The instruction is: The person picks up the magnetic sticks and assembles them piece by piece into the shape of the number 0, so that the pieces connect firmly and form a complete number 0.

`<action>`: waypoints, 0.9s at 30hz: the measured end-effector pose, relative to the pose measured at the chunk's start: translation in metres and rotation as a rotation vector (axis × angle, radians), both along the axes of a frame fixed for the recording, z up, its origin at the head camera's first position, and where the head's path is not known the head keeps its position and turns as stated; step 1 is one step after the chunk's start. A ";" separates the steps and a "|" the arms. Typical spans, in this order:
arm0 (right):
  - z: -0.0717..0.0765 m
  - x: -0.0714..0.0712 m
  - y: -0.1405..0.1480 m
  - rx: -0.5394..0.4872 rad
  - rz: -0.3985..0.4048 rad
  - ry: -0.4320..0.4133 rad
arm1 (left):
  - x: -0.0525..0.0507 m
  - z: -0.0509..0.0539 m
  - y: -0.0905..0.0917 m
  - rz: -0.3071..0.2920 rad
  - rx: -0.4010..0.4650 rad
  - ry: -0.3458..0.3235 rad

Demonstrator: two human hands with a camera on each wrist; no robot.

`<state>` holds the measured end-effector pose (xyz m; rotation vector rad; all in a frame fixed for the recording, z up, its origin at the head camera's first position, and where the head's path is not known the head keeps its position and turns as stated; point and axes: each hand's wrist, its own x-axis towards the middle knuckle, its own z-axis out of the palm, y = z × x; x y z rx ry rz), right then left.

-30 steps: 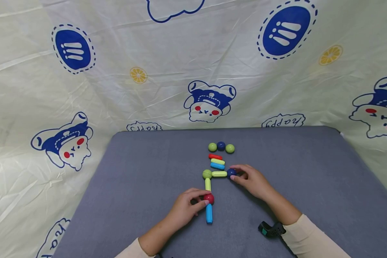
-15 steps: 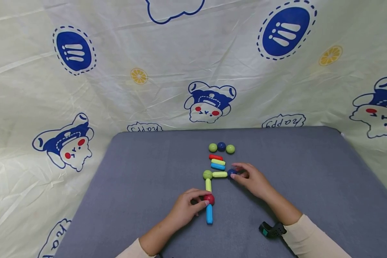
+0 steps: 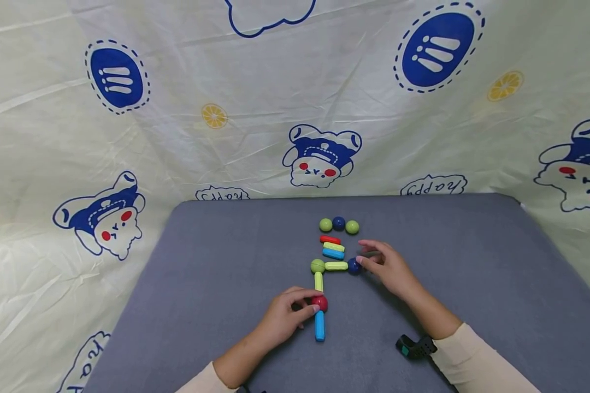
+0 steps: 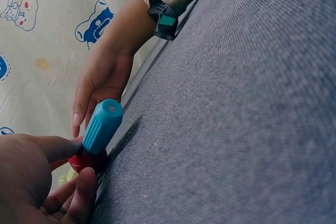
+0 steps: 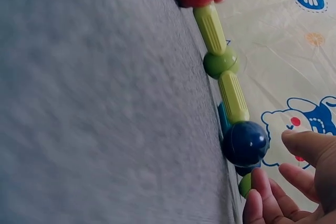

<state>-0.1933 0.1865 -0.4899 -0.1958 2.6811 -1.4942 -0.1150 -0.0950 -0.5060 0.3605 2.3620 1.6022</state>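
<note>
A joined chain lies on the grey table: a blue rod (image 3: 319,326), a red ball (image 3: 322,303), a yellow-green rod (image 3: 318,281), a green ball (image 3: 317,266), another yellow-green rod (image 3: 336,266) turned to the right, and a dark blue ball (image 3: 352,266) at its end. My left hand (image 3: 285,314) pinches the red ball between thumb and fingers. Beside the dark blue ball is my right hand (image 3: 390,270), its thumb and fingers spread with nothing between them. The right wrist view has this hand (image 5: 310,177) apart from the ball.
Beyond the chain lie a red rod (image 3: 330,239), a yellow-green rod (image 3: 334,247) and a blue rod (image 3: 333,254) in a stack-like row. Further back sit two green balls (image 3: 326,225) with a dark blue ball (image 3: 338,223) between them. A printed sheet (image 3: 255,153) hangs behind the table.
My right hand has let go of the dark blue ball, its fingers spreading and lifting slightly up and to the right. The left hand keeps its grip on the red ball.
</note>
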 end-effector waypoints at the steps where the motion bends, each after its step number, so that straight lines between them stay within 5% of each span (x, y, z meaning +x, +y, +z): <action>1: 0.000 -0.002 0.001 0.001 -0.001 -0.001 | 0.000 0.000 0.000 -0.001 0.002 0.001; 27: 0.003 -0.076 -0.003 0.146 0.044 -0.033 | -0.001 -0.002 -0.001 0.003 0.026 -0.016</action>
